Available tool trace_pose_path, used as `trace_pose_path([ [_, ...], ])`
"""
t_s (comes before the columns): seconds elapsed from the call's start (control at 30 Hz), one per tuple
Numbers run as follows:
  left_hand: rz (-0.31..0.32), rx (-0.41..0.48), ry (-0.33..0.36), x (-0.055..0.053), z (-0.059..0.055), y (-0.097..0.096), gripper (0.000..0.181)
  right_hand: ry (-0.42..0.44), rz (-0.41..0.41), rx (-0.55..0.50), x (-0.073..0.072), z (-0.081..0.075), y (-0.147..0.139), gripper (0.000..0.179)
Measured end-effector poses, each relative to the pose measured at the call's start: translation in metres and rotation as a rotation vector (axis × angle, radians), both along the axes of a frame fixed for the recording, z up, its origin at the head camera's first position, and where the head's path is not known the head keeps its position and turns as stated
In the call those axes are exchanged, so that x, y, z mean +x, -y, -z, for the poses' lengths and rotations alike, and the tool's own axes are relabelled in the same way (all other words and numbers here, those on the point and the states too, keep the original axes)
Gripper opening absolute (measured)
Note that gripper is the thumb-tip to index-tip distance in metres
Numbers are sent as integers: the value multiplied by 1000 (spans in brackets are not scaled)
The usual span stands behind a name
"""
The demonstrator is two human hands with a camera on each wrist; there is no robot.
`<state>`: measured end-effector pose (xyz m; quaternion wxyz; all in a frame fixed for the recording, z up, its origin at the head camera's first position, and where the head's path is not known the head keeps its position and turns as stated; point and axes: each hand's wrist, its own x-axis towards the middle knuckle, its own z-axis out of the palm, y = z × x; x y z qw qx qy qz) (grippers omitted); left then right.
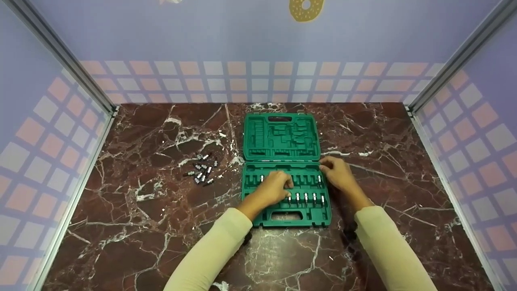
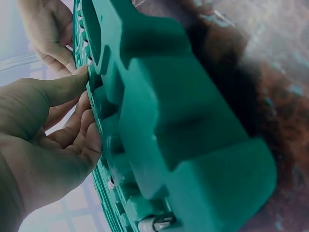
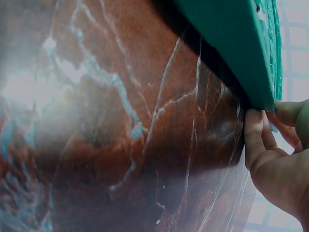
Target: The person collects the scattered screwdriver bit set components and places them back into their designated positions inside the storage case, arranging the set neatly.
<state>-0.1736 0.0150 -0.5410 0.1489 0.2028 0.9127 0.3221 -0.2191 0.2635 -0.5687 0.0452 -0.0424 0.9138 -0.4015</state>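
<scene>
Across the dark marbled surface (image 1: 141, 226), the green case (image 1: 274, 139) lies open at the centre of the frame. Right hand (image 1: 338, 173), grip clamped on the case's right edge! Left hand (image 1: 276, 186) is over the lower half; whether its grip holds anything, I can't tell. Silver bits (image 1: 306, 197) line the slots; a loose pile (image 1: 200, 176) sits left of centre, markings too small to read.

Green case (image 1: 280, 139), silvery bits (image 1: 200, 176), maroon tabletop (image 1: 153, 214) veined white, pale-yellow sleeves (image 1: 212, 250), lilac walls (image 1: 250, 36) checked pink, white
</scene>
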Motion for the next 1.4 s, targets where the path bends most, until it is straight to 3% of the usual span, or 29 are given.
trace_pose_path([
  [0.43, -6, 67, 7, 3, 1, 7, 18, 9, 15, -8, 0, -1, 0, 20],
  [0.7, -29, 143, 10, 3, -11, 19, 22, 16, 24, -14, 1, 0, 1, 20],
  [1.1, -97, 249, -125, -1, -28, 54, 22, 19, 12, 15, 1, -1, 0, 21],
  [1.4, -211, 243, -194, 0, -35, 87, 25, 4, 19, 12, -1, 0, 1, 19],
])
